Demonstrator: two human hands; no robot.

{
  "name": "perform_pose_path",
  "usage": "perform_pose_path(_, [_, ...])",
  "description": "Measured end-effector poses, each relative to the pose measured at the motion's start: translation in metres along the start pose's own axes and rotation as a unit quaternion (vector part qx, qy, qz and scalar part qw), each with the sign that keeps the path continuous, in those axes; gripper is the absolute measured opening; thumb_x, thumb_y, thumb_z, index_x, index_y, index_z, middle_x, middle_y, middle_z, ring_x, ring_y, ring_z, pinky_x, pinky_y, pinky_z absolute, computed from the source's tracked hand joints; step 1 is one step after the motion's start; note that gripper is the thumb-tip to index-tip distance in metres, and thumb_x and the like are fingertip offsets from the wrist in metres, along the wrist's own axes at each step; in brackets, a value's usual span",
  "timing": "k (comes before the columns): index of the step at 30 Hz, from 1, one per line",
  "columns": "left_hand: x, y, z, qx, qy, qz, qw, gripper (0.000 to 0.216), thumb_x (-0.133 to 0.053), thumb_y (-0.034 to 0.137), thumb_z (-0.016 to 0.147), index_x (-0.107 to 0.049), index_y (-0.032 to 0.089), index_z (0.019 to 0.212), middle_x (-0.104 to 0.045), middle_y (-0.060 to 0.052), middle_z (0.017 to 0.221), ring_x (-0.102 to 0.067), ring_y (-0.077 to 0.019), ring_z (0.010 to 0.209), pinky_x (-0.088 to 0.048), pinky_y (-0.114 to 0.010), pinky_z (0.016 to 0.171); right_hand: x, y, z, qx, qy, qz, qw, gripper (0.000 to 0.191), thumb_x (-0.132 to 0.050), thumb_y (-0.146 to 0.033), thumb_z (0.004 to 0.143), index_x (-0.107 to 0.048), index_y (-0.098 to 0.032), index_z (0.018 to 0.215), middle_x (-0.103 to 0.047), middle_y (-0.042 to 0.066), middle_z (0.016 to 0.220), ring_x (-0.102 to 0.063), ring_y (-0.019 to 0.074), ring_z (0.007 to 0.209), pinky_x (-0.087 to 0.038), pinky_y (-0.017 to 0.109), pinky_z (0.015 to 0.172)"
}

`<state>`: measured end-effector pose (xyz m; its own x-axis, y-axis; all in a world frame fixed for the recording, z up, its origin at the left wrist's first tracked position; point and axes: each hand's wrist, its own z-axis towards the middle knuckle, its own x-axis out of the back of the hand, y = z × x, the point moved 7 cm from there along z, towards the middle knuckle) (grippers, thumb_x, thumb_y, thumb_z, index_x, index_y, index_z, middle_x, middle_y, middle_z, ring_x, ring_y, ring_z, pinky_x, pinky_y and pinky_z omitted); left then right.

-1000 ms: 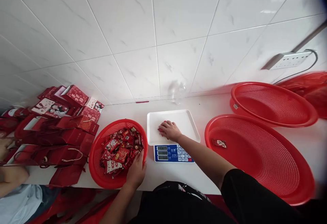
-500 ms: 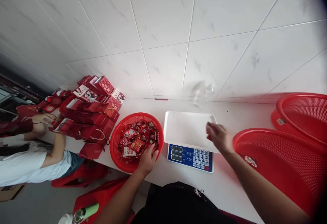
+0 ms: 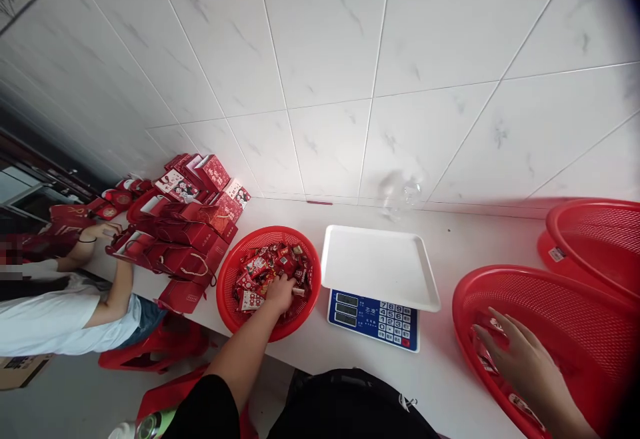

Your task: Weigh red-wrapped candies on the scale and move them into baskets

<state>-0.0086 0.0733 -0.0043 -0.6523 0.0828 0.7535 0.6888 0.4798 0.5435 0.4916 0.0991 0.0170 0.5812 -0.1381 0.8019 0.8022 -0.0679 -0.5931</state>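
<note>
My left hand [image 3: 281,293] is down in a red mesh basket [image 3: 227,292] of small red wrapped packets [image 3: 256,265]. Its fingers curl closed among them, tips partly hidden, and a pale-ended packet [image 3: 299,291] pokes out beside them. Over a larger red basket [image 3: 543,275] at the right, my right hand [image 3: 520,352] is open with its fingers spread. Red packets [image 3: 487,362] lie under and beside it along the near wall. Between the baskets stands a digital scale [image 3: 373,319] with a bare white tray [image 3: 380,265] on top.
Red gift bags and boxes [image 3: 190,245] are stacked on the left of the white table [image 3: 350,215]. Beyond them a seated person [image 3: 65,319] handles a bag. Another red basket [image 3: 590,239] stands at the far right, and a clear plastic item [image 3: 400,192] lies near the wall.
My right hand has moved from the scale's tray to the large right basket and opened, letting go of a dark red item. My left hand has shifted slightly left, its fingers closing among the packets.
</note>
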Motion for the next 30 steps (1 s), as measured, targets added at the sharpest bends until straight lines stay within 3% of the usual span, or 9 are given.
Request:
perform_pose_path(4, [0.025,-0.011,0.014,0.050,0.036,-0.116,0.991,0.025,-0.068,0.016,0.064,-0.064,0.021,0.088,-0.059,-0.009,0.111,-0.051,-0.0282,0.109,-0.037,-0.039,0.095,0.000,-0.030,0.001,-0.016,-0.038,-0.015,0.999,0.051,-0.042,-0.055,0.076,-0.052,-0.027,0.118,-0.052,0.015,0.125,-0.050,0.0369,0.112,-0.050,0.048,0.070])
perform_pose_path(7, [0.044,-0.025,0.018,0.102,0.065,-0.245,0.962,0.029,-0.070,0.026,0.067,-0.060,0.022,0.094,-0.062,-0.006,0.098,-0.059,-0.0219,0.091,-0.048,-0.031,0.078,0.005,-0.054,0.004,-0.007,-0.046,-0.017,0.999,0.052,-0.037,-0.056,0.078,-0.054,-0.023,0.115,-0.053,0.012,0.125,-0.052,0.0346,0.109,-0.051,0.046,0.070])
perform_pose_path(11, [0.054,-0.038,0.012,0.162,0.086,-0.429,0.885,0.027,-0.067,0.034,0.072,-0.058,0.021,0.093,-0.063,-0.004,0.088,-0.061,-0.0142,0.069,-0.053,-0.026,0.061,-0.001,-0.078,0.003,0.013,-0.056,0.012,0.998,0.052,-0.039,-0.055,0.077,-0.058,-0.020,0.110,-0.059,0.013,0.116,-0.060,0.0302,0.098,-0.052,0.042,0.070])
perform_pose_path(15, [0.049,-0.039,0.008,0.192,0.090,-0.567,0.796,0.010,-0.058,0.028,0.081,-0.057,0.019,0.085,-0.064,-0.004,0.086,-0.062,-0.0119,0.071,-0.055,-0.027,0.066,-0.024,-0.100,-0.004,0.051,-0.106,0.072,0.990,0.043,-0.041,-0.051,0.078,-0.060,-0.022,0.105,-0.066,0.009,0.101,-0.066,0.0237,0.079,-0.053,0.033,0.060])
perform_pose_path(18, [0.039,-0.036,0.007,0.208,0.072,-0.617,0.755,0.010,-0.056,0.026,0.081,-0.058,0.018,0.087,-0.065,-0.006,0.087,-0.063,-0.0150,0.075,-0.056,-0.032,0.067,-0.036,-0.115,-0.009,0.072,-0.144,0.102,0.982,0.040,-0.043,-0.050,0.079,-0.061,-0.024,0.104,-0.067,0.008,0.100,-0.066,0.0218,0.075,-0.054,0.030,0.057])
perform_pose_path(23, [0.029,-0.039,0.006,0.233,0.062,-0.636,0.733,0.018,-0.062,0.023,0.076,-0.058,0.020,0.093,-0.064,-0.005,0.088,-0.062,-0.0162,0.073,-0.055,-0.034,0.066,-0.040,-0.127,-0.013,0.063,-0.171,0.130,0.974,0.040,-0.045,-0.049,0.077,-0.062,-0.023,0.102,-0.068,0.008,0.101,-0.066,0.0227,0.083,-0.055,0.030,0.063])
perform_pose_path(30, [0.023,-0.047,0.010,0.238,0.078,-0.628,0.737,0.009,-0.058,0.021,0.080,-0.056,0.024,0.088,-0.062,0.000,0.084,-0.059,-0.0108,0.064,-0.053,-0.028,0.060,-0.046,-0.120,-0.020,0.051,-0.187,0.129,0.973,0.038,-0.047,-0.049,0.076,-0.063,-0.024,0.099,-0.070,0.006,0.095,-0.067,0.0226,0.081,-0.055,0.029,0.063])
